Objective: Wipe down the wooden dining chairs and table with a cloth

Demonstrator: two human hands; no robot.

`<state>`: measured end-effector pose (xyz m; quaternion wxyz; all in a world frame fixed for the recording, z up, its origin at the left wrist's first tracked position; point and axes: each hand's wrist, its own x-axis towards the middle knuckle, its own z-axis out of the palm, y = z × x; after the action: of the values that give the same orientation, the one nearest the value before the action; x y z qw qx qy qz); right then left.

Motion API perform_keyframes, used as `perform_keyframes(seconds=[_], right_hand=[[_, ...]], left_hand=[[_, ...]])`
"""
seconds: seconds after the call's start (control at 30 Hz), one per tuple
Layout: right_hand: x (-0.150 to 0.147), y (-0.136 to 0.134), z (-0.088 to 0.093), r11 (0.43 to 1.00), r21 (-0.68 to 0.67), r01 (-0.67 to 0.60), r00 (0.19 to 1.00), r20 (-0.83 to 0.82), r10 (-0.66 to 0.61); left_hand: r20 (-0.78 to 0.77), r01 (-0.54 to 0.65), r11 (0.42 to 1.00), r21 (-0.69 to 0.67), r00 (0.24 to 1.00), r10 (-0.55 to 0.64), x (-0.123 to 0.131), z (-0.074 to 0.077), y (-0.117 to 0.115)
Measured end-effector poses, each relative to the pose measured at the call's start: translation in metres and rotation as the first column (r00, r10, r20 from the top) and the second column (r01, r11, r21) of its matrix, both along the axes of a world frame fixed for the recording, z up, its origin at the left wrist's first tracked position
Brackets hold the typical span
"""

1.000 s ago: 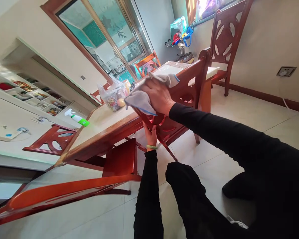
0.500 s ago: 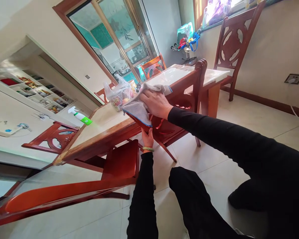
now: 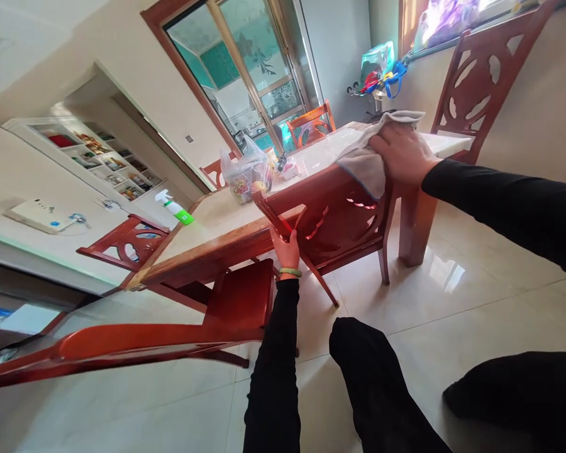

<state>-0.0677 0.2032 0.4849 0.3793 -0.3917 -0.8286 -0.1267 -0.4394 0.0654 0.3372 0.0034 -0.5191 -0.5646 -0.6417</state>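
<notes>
A reddish-brown wooden chair [image 3: 339, 229] with a cut-out back stands at the table's near side, its back toward me. My left hand [image 3: 286, 249], with a green bangle at the wrist, is closed around the left upright of that chair's back. Over the top right corner of the backrest lies a grey cloth [image 3: 365, 157]. My right hand [image 3: 402, 151] presses the cloth there, fingers bent over it and partly hidden by its folds.
On the pale-topped wooden table [image 3: 207, 217] stand a plastic bag of goods [image 3: 246, 179] and a green-and-white spray bottle [image 3: 175, 209]. Another chair [image 3: 243, 292] is close at my left; a further chair [image 3: 476, 88] stands by the right wall.
My right hand and the cloth have moved right along the chair's top rail, from its left end to its right corner. My left hand keeps hold of the left upright. The view has shifted slightly.
</notes>
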Motion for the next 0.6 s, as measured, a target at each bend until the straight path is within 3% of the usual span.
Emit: perform_keyframes(seconds=[0.07, 0.13, 0.2, 0.27, 0.37, 0.43, 0.5, 0.6], right_hand=[[-0.016, -0.006, -0.006, 0.998, 0.039, 0.045, 0.997, -0.058, -0.043], [-0.050, -0.023, -0.009, 0.996, 0.060, 0.062, 0.991, -0.122, -0.055], [-0.094, -0.050, -0.008, 0.997, 0.072, -0.002, 0.993, -0.119, 0.011], [-0.141, -0.080, -0.002, 0.989, 0.081, -0.122, 0.991, -0.040, 0.125], [-0.189, -0.112, 0.010, 0.972, 0.072, -0.223, 0.974, 0.066, 0.218], [-0.195, -0.113, 0.017, 0.963, 0.080, -0.258, 0.960, 0.133, 0.246], [-0.176, -0.098, 0.019, 0.954, 0.099, -0.281, 0.947, 0.189, 0.260], [-0.115, -0.062, 0.015, 0.966, 0.104, -0.237, 0.960, 0.178, 0.216]], left_hand=[[-0.077, -0.078, 0.985, 0.157, 0.993, 0.091, 0.009, 0.031, -0.003], [-0.127, -0.085, 0.951, 0.299, 0.984, 0.128, 0.019, 0.067, -0.002], [-0.056, -0.115, 0.919, 0.378, 0.988, 0.147, 0.026, 0.099, 0.006], [0.041, -0.193, 0.906, 0.377, 0.981, 0.192, 0.027, 0.120, 0.015], [0.085, -0.292, 0.908, 0.300, 0.956, 0.280, 0.022, 0.130, 0.024], [0.079, -0.332, 0.904, 0.270, 0.943, 0.323, 0.017, 0.131, 0.025], [0.051, -0.349, 0.895, 0.276, 0.936, 0.349, 0.013, 0.130, 0.024], [-0.020, -0.347, 0.887, 0.305, 0.929, 0.370, 0.009, 0.130, 0.023]])
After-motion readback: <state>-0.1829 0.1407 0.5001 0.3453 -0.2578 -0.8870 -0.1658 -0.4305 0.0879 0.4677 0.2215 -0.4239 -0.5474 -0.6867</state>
